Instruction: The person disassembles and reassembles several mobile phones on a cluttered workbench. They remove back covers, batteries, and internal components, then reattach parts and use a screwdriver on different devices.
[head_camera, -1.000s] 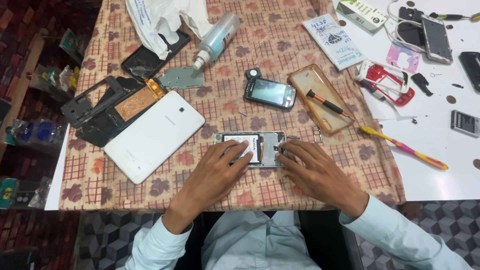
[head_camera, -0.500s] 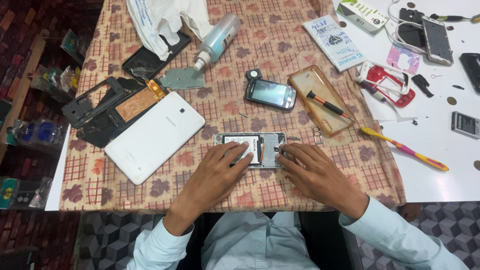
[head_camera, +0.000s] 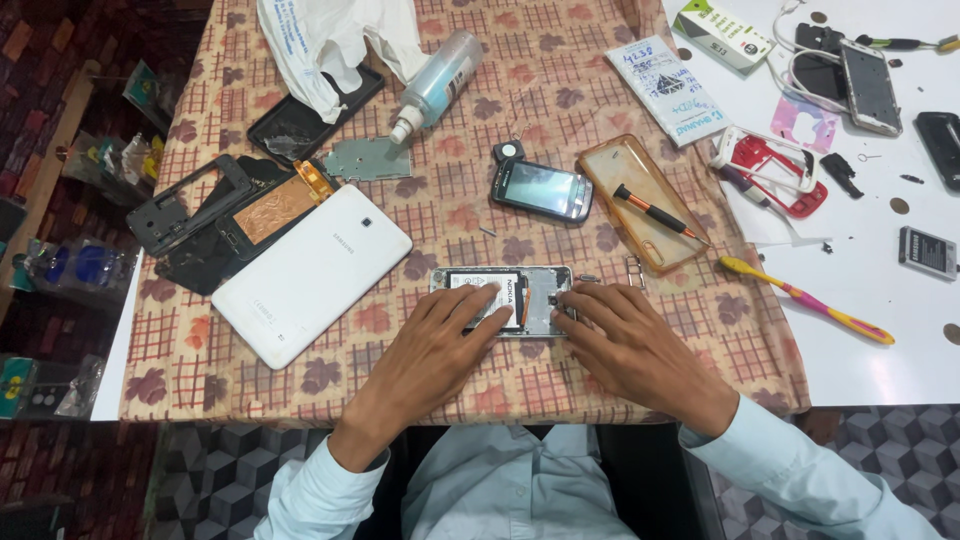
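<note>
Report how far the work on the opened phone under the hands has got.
Done: the opened phone lies back cover off, battery showing. In hand: left hand presses its battery side, right hand fingers work its right end. Left: it remains uncovered; the screwdriver lies unused in the amber case.

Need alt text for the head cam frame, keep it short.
Seen from above, a person's left hand and right hand rest on an opened phone with its back cover off, lying on a patterned tablecloth. Around it lie a white tablet, a small dark phone, a clear phone case holding a screwdriver, and a spray bottle.
</note>
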